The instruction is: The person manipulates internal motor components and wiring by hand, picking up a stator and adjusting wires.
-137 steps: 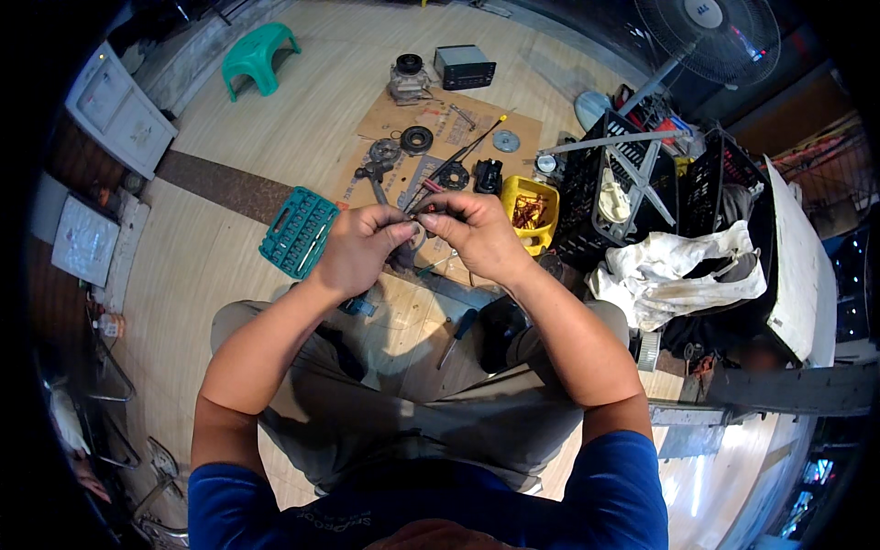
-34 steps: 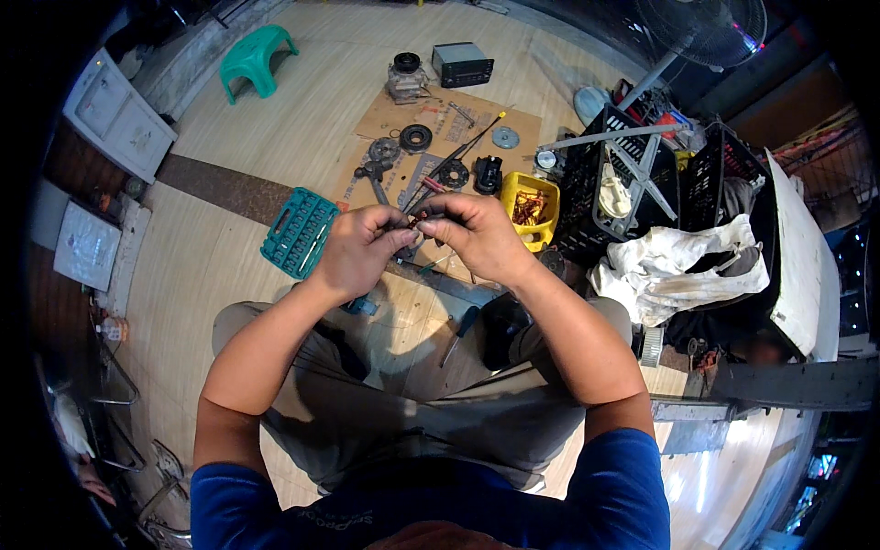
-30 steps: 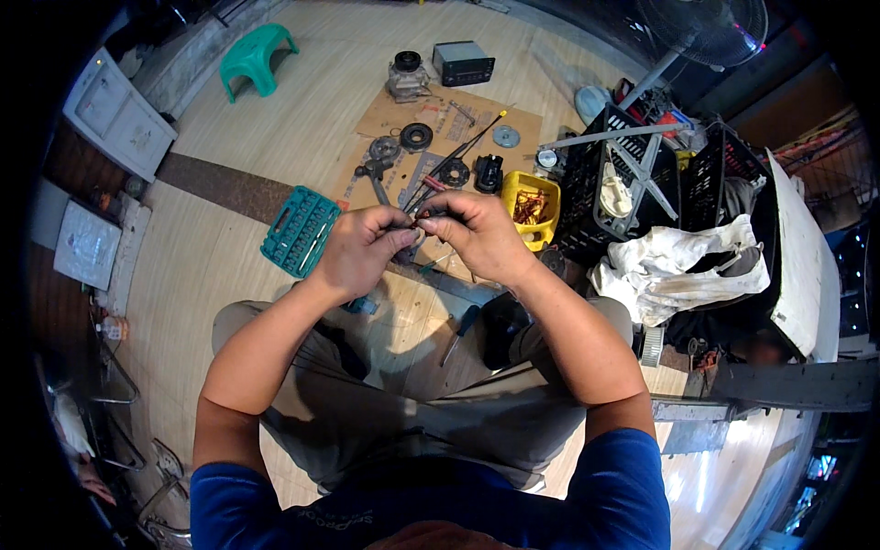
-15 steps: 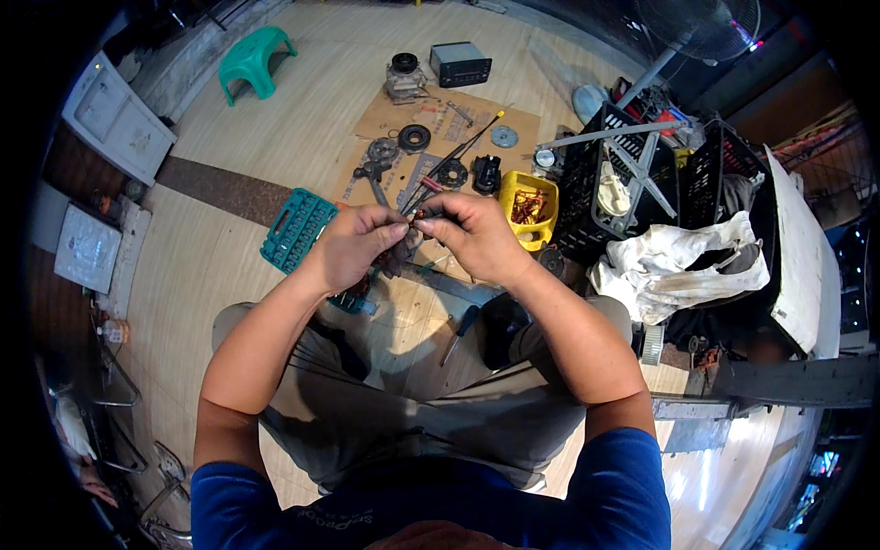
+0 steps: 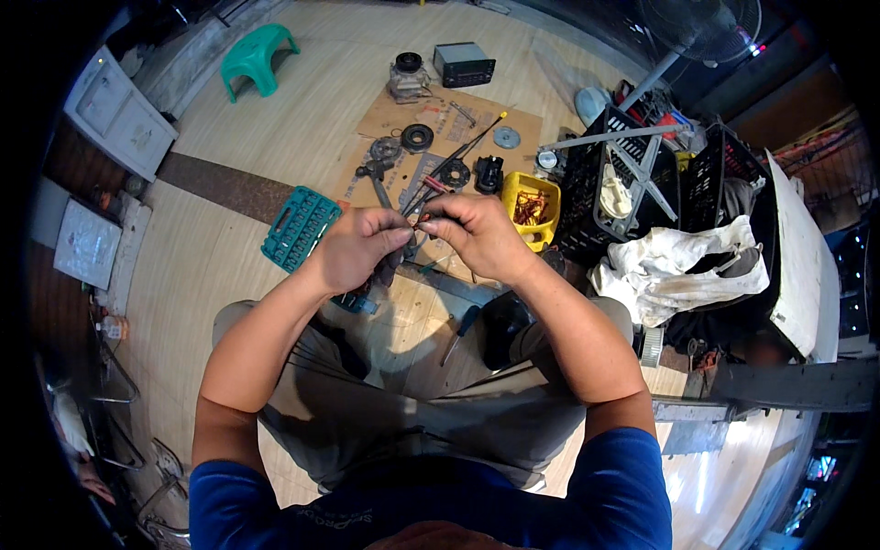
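My left hand and my right hand meet above the floor between my knees, thumbs and fingers pinched together. A small dark piece with a reddish tint shows between the fingertips, too small and covered to name. Behind the hands a hammer lies on the flattened cardboard, near a black ring-shaped pulley and a round disc. To the right of my right hand stands a yellow tub holding several copper-coloured screws. Left of my left hand lies an open teal socket case.
A blue-handled screwdriver lies by my shoe. At right are black crates with a white cloth and a fan. Farther off are a compressor-like metal part, a car radio and a green stool.
Both hands stay pinched together in nearly the same place, with slight finger movement. Less of the small reddish piece shows between the fingertips now.
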Demonstrator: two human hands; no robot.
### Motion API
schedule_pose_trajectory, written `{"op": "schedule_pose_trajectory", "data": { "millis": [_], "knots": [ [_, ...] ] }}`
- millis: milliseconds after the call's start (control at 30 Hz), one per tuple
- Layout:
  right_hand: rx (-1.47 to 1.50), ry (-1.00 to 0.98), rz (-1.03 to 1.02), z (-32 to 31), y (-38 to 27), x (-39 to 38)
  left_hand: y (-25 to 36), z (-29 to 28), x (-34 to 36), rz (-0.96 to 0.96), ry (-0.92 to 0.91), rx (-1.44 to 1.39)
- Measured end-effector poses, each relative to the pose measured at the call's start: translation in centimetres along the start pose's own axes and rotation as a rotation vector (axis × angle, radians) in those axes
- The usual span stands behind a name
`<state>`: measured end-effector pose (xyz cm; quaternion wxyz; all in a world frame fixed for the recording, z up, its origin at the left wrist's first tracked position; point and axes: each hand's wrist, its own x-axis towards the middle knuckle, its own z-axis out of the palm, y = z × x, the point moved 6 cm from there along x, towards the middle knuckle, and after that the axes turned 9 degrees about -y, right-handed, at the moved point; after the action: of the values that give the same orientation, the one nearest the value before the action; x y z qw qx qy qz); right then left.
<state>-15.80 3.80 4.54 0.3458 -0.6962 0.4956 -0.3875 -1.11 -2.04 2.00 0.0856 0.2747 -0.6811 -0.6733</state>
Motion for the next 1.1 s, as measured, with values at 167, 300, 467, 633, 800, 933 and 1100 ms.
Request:
{"op": "schedule_pose_trajectory", "data": {
  "millis": [167,300,467,633,800,933,1100],
  "knots": [
    [-0.070,0.001,-0.006,0.4,0.1,0.0,0.0,-0.1,-0.1,0.013,0.005,0.074],
    [-0.065,0.006,0.056,0.2,0.5,-0.1,1.9,-0.3,-0.8,0.239,0.213,0.551],
    [0.173,0.015,0.142,0.1,1.1,-0.2,2.0,-0.1,-0.9,0.291,0.242,0.585],
    [0.159,0.014,0.103,-0.1,1.0,-0.3,0.3,0.2,-0.1,0.103,0.082,0.159],
    [0.065,0.037,0.093,0.0,1.2,-0.2,1.3,0.4,-0.6,0.188,0.209,0.257],
    [0.158,0.075,0.107,0.2,1.3,-0.2,2.6,0.4,-1.1,0.265,0.298,0.545],
    [0.218,0.071,0.119,0.2,1.2,-0.3,2.0,0.4,-0.9,0.206,0.219,0.408]
  ]
}}
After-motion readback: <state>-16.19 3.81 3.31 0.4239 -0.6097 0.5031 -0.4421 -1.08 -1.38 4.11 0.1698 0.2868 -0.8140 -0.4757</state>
